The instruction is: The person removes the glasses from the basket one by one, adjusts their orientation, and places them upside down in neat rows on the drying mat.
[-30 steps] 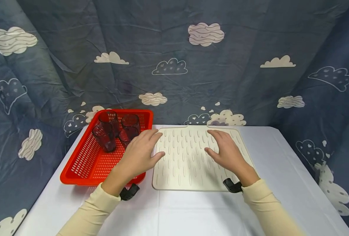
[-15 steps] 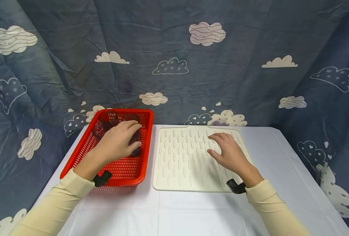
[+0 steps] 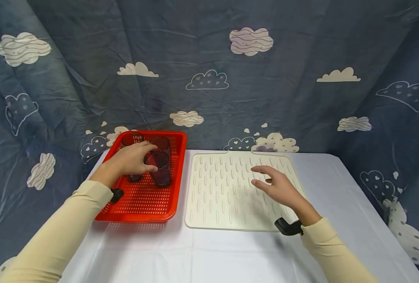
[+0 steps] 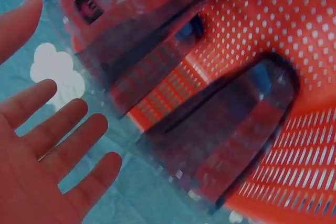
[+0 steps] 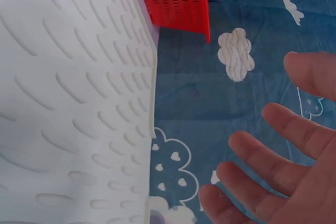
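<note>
Your left hand (image 3: 131, 159) has swung over the purple tumblers (image 3: 161, 171) in the red basket (image 3: 138, 217) — within reach, fingers wide, like your right hand's (image 3: 279, 189) above the ribbed mat (image 3: 213, 200).

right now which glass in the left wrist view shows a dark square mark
The uppermost glass, marked near its rim; the glass partly behind it and the lower-right glass show none.

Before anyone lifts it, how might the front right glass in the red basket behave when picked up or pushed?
The glass looks hard and see-through, so it may crack if dropped. Its smooth sides could be slippery. Standing taller than wide in the basket, it might tip if pushed near the top.
</note>
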